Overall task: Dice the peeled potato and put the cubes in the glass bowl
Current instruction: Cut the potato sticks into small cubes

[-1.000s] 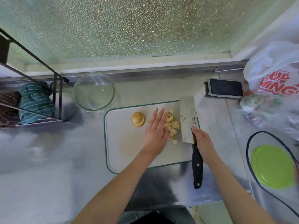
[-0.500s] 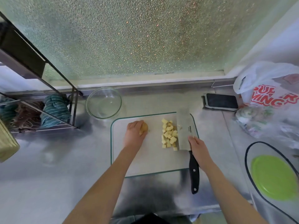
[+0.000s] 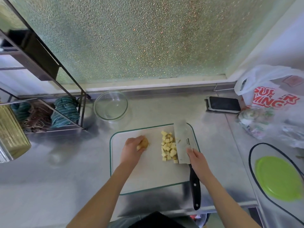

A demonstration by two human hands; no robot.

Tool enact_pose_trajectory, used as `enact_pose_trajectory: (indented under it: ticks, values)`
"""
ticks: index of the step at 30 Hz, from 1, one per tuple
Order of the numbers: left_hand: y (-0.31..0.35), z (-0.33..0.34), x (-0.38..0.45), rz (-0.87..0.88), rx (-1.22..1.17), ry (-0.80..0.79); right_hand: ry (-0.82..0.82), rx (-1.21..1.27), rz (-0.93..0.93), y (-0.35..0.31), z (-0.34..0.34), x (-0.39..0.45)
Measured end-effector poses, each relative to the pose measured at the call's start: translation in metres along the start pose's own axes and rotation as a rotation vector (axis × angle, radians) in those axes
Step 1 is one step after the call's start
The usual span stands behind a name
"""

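A white cutting board (image 3: 148,176) with a green rim lies on the steel counter. My left hand (image 3: 130,149) is closed on the remaining potato piece (image 3: 145,142) at the board's left centre. A pile of several pale potato cubes (image 3: 168,148) sits to the right of it. The cleaver (image 3: 182,140) rests against the right side of the pile, blade tilted, black handle pointing toward me. My right hand (image 3: 198,161) grips it where blade meets handle. The glass bowl (image 3: 97,102) stands beyond the board's far left corner and looks empty.
A wire rack (image 3: 65,111) with folded cloths stands left of the bowl. A phone (image 3: 224,103) lies at the back right, beside a printed plastic bag (image 3: 271,96). A green lid (image 3: 278,178) sits at the right. The counter's front edge runs just below the board.
My left hand left the cube pile, moved left and closed on the potato piece. The cleaver and right hand stayed beside the cubes, which are now uncovered.
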State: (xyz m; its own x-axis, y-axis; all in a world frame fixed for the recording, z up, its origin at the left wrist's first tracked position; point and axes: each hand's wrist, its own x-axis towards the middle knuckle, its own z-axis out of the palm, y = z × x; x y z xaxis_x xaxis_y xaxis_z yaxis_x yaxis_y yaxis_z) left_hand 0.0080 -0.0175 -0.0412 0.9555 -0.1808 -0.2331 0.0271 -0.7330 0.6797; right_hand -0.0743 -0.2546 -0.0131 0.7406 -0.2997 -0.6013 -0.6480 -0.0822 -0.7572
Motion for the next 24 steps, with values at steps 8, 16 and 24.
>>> enact_pose_trajectory:
  ticks: [8, 16, 24]
  values:
    - [-0.017, -0.015, -0.031, 0.074, 0.017, -0.132, 0.068, -0.113, -0.068, -0.004, 0.003, -0.008]
    - [-0.031, -0.014, -0.059, 0.041, -0.084, -0.018, 0.111, -0.268, -0.148, -0.02, 0.048, -0.04]
    - [-0.034, -0.012, -0.059, 0.078, -0.044, 0.054, 0.039, -0.62, -0.429, -0.012, 0.101, -0.058]
